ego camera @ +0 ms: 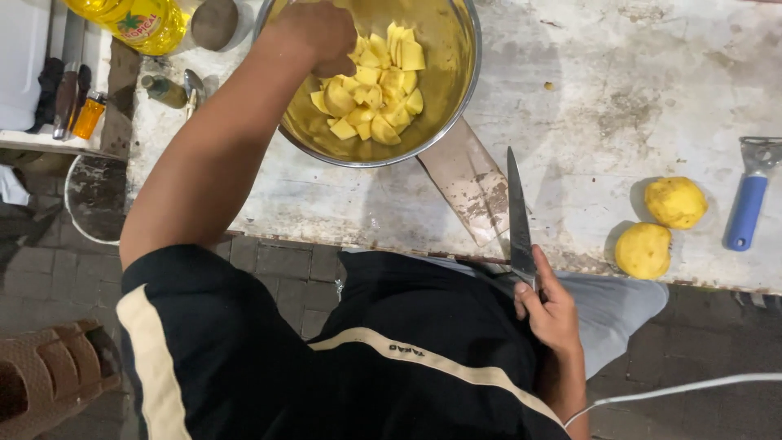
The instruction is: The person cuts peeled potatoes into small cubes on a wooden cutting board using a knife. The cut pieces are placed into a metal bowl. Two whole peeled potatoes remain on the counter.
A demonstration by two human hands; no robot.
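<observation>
Potato pieces, yellow and cut into chunks, lie heaped in a steel bowl that stands on the worn white table, near its front edge. The left hand reaches down into the bowl with the fingers curled in a loose fist just above and touching the heap; whether it grips any piece cannot be told. The right hand is down at the table's edge, clenched around the handle of a long kitchen knife, whose blade points away from the body and lies over the table beside a small wooden board. The board pokes out from under the bowl. Two whole peeled potatoes sit near each other to the right, close to the front edge, and a blue-handled peeler lies just beyond them. At the far left corner stands a bottle of yellow oil. A white bucket stands on the paving below the table.
</observation>
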